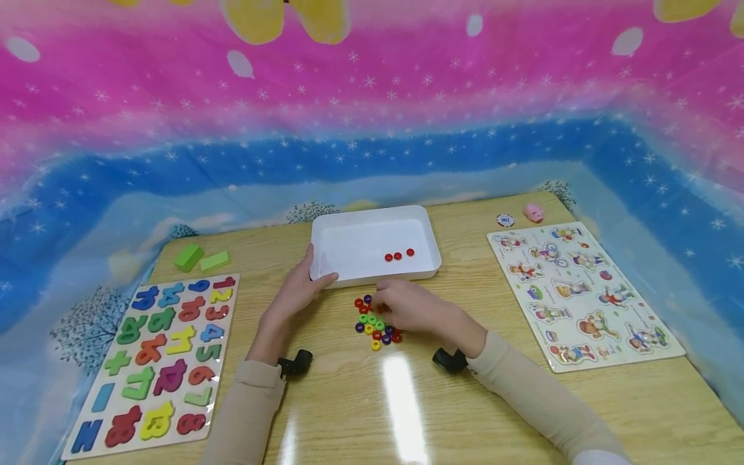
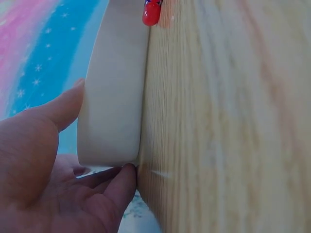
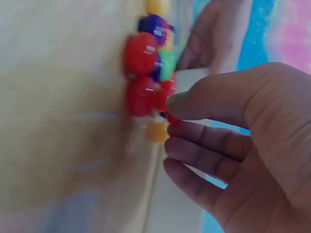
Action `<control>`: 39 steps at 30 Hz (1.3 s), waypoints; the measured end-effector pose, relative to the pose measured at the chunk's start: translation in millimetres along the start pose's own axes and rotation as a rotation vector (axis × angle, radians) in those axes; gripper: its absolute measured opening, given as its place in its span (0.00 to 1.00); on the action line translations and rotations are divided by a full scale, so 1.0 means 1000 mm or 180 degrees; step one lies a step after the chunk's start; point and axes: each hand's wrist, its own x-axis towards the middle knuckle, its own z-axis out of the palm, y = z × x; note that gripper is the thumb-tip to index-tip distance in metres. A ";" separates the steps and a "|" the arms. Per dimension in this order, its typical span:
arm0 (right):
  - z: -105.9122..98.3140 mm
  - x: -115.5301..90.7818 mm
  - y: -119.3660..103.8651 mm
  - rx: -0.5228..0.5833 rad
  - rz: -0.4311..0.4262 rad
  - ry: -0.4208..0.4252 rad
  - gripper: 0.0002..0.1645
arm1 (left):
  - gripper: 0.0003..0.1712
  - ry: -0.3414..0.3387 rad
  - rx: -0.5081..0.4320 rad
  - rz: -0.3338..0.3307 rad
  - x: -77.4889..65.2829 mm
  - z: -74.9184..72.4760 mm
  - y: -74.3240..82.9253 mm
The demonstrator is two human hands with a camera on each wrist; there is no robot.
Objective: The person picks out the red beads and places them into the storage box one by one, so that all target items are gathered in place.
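My left hand point(image 1: 299, 287) grips the left front corner of a white tray point(image 1: 354, 242), thumb by the rim and fingers against its side. Three red rings point(image 1: 398, 256) lie inside the tray toward the front right. Before the tray sits a loose pile of small plastic rings, among them a green ring point(image 1: 380, 325), a yellow ring point(image 1: 376, 345) and a purple ring point(image 1: 360, 327). My right hand point(image 1: 409, 307) is over the pile's right side and hides part of it. In the right wrist view, its thumb and forefinger pinch a red ring point(image 3: 173, 119), partly covered and blurred.
A number puzzle board point(image 1: 227, 303) lies at the left, with green blocks point(image 1: 215, 261) behind it. At the right is a picture puzzle board point(image 1: 543, 329). Behind that are a poker chip point(image 1: 505, 220) and a pink pig toy point(image 1: 533, 212). A patterned cloth point(image 1: 372, 155) borders the table.
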 end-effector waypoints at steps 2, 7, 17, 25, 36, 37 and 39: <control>-0.006 0.002 0.000 0.0096 0.0059 0.0036 0.07 | 0.56 0.0003 -0.0004 -0.0003 0.000 0.000 0.000; -0.022 0.009 0.002 0.0229 0.0180 0.0228 0.11 | 0.56 0.0006 0.0002 -0.0004 0.000 0.000 0.000; -0.029 0.044 0.014 0.0000 0.0569 0.0662 0.10 | 0.56 0.0041 -0.0056 -0.0034 -0.004 -0.003 0.000; -0.015 0.067 0.034 -0.0182 0.0995 0.0572 0.13 | 0.55 -0.0035 -0.0048 0.0040 -0.002 0.001 0.001; -0.006 0.071 0.042 -0.0283 0.0939 0.0519 0.14 | 0.55 -0.0049 -0.0123 0.0038 -0.003 0.002 0.000; -0.006 0.071 0.042 -0.0278 0.0922 0.0509 0.14 | 0.55 -0.0042 -0.0127 0.0039 -0.003 0.001 0.000; -0.009 0.070 0.043 -0.0214 0.0912 0.0484 0.14 | 0.54 -0.0033 -0.0124 0.0034 -0.003 0.000 0.000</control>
